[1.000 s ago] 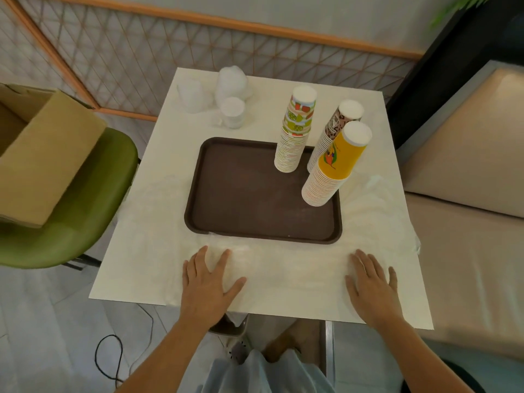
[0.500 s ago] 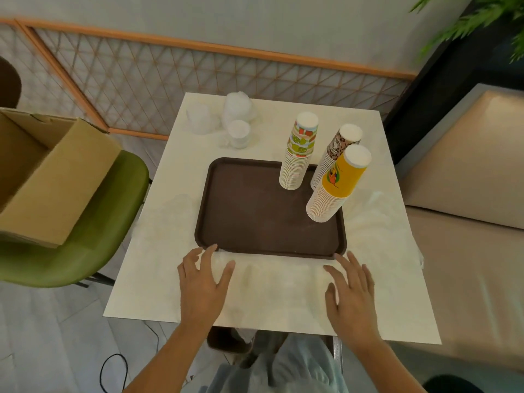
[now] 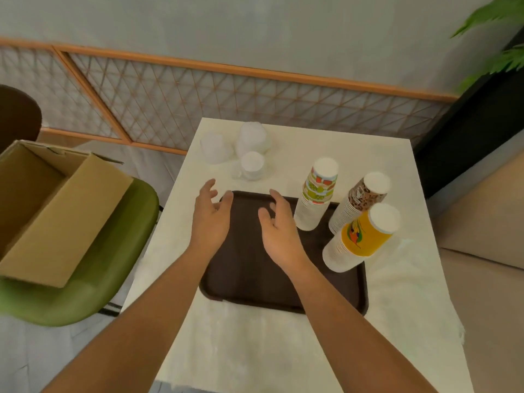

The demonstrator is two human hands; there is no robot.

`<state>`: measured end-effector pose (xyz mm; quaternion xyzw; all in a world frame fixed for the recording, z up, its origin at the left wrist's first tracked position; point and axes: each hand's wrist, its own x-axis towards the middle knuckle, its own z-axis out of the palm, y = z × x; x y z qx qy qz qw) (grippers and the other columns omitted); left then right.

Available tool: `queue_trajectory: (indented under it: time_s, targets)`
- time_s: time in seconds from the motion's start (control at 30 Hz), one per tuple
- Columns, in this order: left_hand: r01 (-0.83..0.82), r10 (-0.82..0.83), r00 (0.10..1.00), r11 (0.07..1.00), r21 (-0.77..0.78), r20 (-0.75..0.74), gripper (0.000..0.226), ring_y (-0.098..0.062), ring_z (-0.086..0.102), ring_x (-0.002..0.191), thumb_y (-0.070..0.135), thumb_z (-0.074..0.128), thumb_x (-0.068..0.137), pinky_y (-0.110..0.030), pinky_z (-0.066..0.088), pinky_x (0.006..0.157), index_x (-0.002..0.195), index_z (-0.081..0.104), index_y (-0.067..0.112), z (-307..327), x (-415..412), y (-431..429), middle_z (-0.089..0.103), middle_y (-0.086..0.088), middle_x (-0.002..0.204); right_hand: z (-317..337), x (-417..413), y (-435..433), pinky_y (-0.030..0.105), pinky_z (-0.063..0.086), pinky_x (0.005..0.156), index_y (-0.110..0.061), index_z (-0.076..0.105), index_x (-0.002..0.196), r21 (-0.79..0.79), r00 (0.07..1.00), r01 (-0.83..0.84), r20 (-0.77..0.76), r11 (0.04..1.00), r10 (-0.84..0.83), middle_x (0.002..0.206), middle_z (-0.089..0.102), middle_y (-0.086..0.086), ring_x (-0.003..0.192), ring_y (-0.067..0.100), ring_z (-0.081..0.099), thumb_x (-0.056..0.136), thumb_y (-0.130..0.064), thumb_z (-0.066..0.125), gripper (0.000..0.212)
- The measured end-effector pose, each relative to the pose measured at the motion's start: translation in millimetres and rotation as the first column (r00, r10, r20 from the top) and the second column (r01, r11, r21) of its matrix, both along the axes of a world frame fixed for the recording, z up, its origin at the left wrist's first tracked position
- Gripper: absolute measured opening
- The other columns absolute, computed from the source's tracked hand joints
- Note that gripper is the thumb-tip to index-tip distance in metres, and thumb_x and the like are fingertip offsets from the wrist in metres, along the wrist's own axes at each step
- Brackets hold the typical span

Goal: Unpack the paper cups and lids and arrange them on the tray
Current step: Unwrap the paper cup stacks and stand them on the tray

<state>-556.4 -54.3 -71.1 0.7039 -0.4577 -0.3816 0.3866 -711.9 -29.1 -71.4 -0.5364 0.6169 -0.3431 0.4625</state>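
A dark brown tray [image 3: 243, 279] lies on the white table [image 3: 283, 350]. On its right side stand three upside-down stacks of paper cups: a green-patterned stack [image 3: 314, 197], a brown-patterned stack [image 3: 358, 202] and a yellow stack [image 3: 358, 239]. Behind the tray, three white stacks of lids [image 3: 251, 150] sit in clear wrap on the table. My left hand [image 3: 211, 219] and my right hand [image 3: 279, 225] hover above the tray's far left part, fingers loosely spread and holding nothing. They are short of the lids.
An open cardboard box [image 3: 54, 211] rests on a green chair [image 3: 93, 279] left of the table. A beige sofa [image 3: 482, 222] is on the right. A lattice wall panel [image 3: 198, 106] runs behind the table, and a plant [image 3: 499, 29] is at the top right.
Both hands have lifted off the table's near edge and moved forward over the tray toward the lids. The camera view has also tipped upward.
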Motion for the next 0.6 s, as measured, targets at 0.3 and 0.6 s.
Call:
queue_trajectory:
  time_s: [0.3,0.6]
  targets:
    - [0.021,-0.024,0.996,0.999,0.038,0.082,0.049,-0.018,0.049,0.14,0.047,0.043,0.11,-0.028,0.036,0.106,0.157,0.038,0.035,-68.6,-4.3,-132.5,0.048,0.003,0.157,-71.4,33.4,-153.0,0.041,0.031,0.123,-0.024,0.02,0.163,0.034,0.966,0.253,0.038,0.967,-0.254,0.169,0.025,0.001,0.153,0.024,0.03,0.11,-0.032,0.046,0.059]
    - [0.077,-0.084,0.996,0.985,0.155,0.041,0.048,-0.024,0.06,0.129,0.049,0.041,0.108,-0.051,0.051,0.11,0.154,0.048,0.036,-115.9,-14.4,-188.9,0.057,0.002,0.15,-126.1,34.4,-206.6,0.048,0.036,0.114,-0.025,0.026,0.162,0.108,0.985,0.172,-0.053,0.979,-0.167,0.159,0.041,0.005,0.141,0.031,0.033,0.108,-0.043,0.038,0.057]
